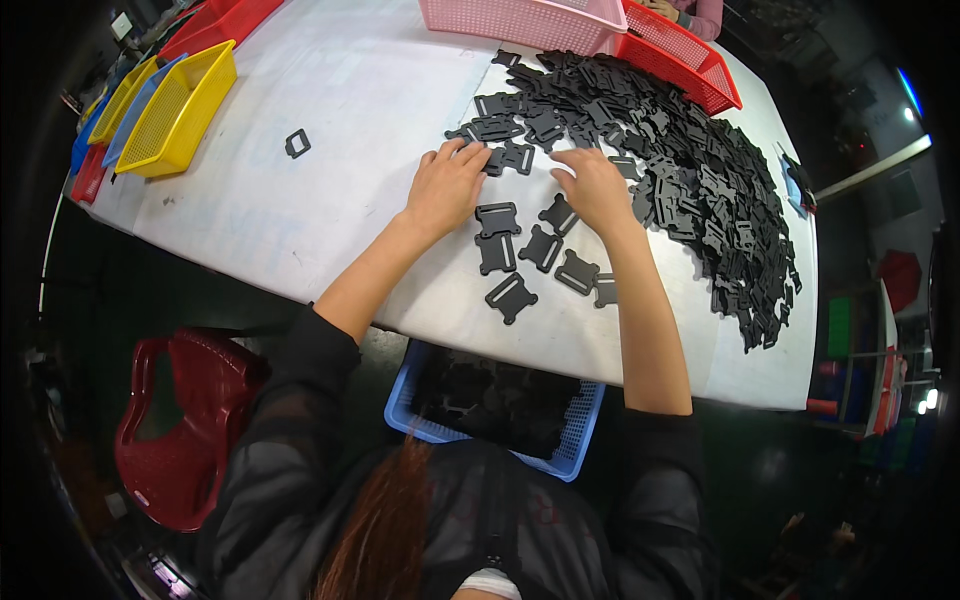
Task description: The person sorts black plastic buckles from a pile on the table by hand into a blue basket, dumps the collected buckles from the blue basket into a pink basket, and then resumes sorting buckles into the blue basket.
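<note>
While our bare forearms reach fwd over the white table, our L hand lies palm-down w/ fingers slightly bent, pointing away & a bit right; our R hand angles in opp. it, thumb & index parted.

L fingertips are at the edge of a few flat blk plastic pcs; can't tell if they grip one. R fingers are loose, nothing visible btw thumb & index, just right of those same pcs. More loose pcs lie btw our forearms, nearer our body, one partly hidden by R forearm. Big pile of blk pcs spreads beyond & right of R hand.

One blk frame pc sits alone on the table's L side. Yellow basket at L end; pink basket & red basket along far edge, someone's pink sleeve beyond. Below near edge, blue crate holds blk pcs; dark-red plastic chair to our L. Room's dim around.
</note>
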Available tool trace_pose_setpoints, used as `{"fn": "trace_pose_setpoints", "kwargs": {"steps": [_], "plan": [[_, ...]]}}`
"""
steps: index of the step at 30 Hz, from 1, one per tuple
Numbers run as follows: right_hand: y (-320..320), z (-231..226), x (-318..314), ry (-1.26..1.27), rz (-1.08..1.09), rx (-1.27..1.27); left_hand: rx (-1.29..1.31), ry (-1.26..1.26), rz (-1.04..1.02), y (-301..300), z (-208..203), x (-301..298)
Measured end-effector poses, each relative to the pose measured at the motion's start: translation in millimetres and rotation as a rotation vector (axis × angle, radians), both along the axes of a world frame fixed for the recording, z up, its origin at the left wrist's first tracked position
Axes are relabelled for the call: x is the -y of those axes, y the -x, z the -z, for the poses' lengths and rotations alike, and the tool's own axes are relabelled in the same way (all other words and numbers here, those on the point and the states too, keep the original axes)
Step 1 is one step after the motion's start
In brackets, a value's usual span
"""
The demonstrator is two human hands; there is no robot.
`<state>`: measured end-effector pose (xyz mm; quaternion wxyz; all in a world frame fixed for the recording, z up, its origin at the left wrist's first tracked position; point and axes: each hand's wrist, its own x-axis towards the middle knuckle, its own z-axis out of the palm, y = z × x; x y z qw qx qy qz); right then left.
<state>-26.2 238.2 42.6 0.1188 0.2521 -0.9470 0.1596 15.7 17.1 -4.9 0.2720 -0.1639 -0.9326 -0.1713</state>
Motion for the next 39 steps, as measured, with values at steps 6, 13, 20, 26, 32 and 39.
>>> {"fn": "trace_pose_setpoints", "kwargs": {"steps": [6,13,20,26,32,39], "plan": [[26,41,18,-0.159,-0.186,-0.277,0.165,0.131,-0.044,-41,-11,1],[1,0,19,0.239,0.053,0.293,0.091,0.063,0.147,-74,-18,-20],[-100,15,-58,0.187,0.077,-0.114,0.162,-0.034,0.177,-102,-18,-11],[-183,35,-60,0.060,0.321,0.049,0.317,-0.038,0.348,-140,-17,-29],[-167,30,-42,0.214,0.130,0.160,0.375,-0.085,0.263,-133,-16,-29],[-111,33,-33,0.184,0.051,0.015,0.217,-0.169,0.110,-84,-12,5]]}}
